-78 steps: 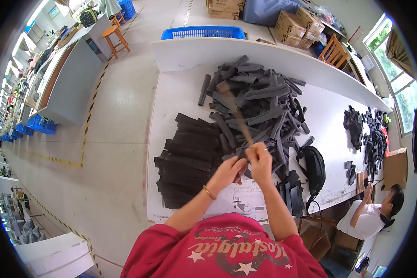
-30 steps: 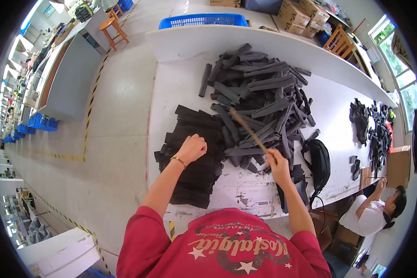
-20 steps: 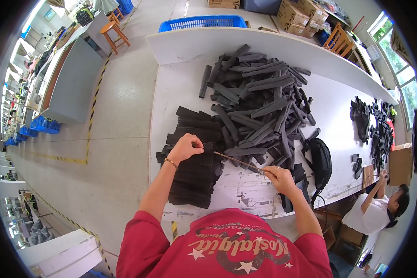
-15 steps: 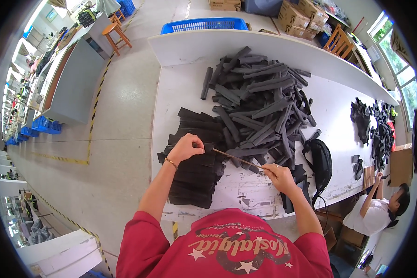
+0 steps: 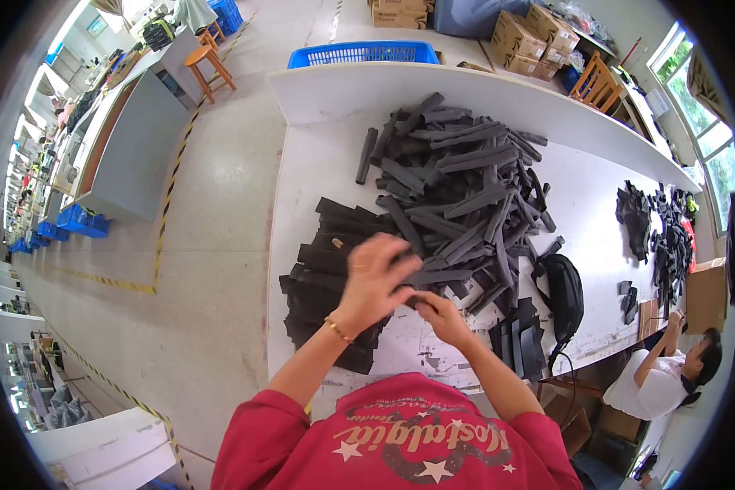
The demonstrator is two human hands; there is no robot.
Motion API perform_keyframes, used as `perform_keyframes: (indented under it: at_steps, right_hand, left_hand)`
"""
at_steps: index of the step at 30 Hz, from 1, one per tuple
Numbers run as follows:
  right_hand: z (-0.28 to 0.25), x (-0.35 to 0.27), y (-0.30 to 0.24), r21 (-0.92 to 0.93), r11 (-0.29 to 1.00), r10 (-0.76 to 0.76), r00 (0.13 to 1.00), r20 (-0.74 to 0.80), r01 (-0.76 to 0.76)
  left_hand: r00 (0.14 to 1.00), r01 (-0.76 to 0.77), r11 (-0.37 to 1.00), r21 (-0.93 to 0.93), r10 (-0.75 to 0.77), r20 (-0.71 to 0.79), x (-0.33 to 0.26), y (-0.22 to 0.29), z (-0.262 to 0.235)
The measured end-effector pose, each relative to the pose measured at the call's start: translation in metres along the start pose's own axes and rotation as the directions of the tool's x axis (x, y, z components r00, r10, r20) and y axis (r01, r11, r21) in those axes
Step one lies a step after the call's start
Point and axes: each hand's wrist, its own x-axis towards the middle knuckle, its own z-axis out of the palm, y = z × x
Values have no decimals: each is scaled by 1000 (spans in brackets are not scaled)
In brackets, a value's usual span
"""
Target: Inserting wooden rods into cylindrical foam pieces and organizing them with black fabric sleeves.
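- left hand (image 5: 372, 282): fingers spread wide and blurred, palm turned down, hovering above the gap between stack and pile; it does not seem to be gripping anything. a gold-coloured bracelet (image 5: 339, 330) circles its wrist.
- right hand (image 5: 444, 317): just beside the left thumb, fingertips drawn narrow around a small dark piece (image 5: 414, 301), most of which is hidden.
- just left of the left hand, the pale tip of a stick (image 5: 337, 243) shows over the dark strips. the rest is hidden behind the hand, so i cannot tell whether the right hand grips its other end.
- below and left of the left hand, flat black strips (image 5: 311, 286) lie overlapping in a long stack.
- beyond both hands, grey-black rolled tubes (image 5: 469, 180) lie in a loose, tangled pile.
- near the right hand, on its right, more flat dark pieces (image 5: 518, 345) overlap; past them lies a black bag (image 5: 565, 294) with a strap.
- all these are on a white table (image 5: 584, 204) with a worn near edge.
- well ahead of the hands, a blue basket (image 5: 363, 55) stands behind the table's white panel (image 5: 498, 91).
- far to the right of the hands, a co-worker (image 5: 647, 384) in a white top has both arms raised.
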Motion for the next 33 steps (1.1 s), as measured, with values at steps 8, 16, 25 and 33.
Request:
perform_keyframes:
  at_steps: [8, 16, 25, 33]
  right_hand:
    - [65, -9, -1, 98, 991, 102, 988, -120, -91]
    - [73, -52, -7, -72, 995, 60, 981, -182, -74]
    - [24, -108, -34, -103, 963, 252, 968, 8, -249]
    - [25, -83, -45, -4, 943, 332, 939, -94, -333]
  left_hand:
    - [441, -79, -475, -876, -805, 397, -61, -13, 63]
    - [250, -65, -341, -938, -915, 316, -45, -21, 56]
    - [421, 20, -418, -908, -820, 387, -41, -22, 62]
    - [454, 103, -492, -865, -750, 481, -32, 38, 67]
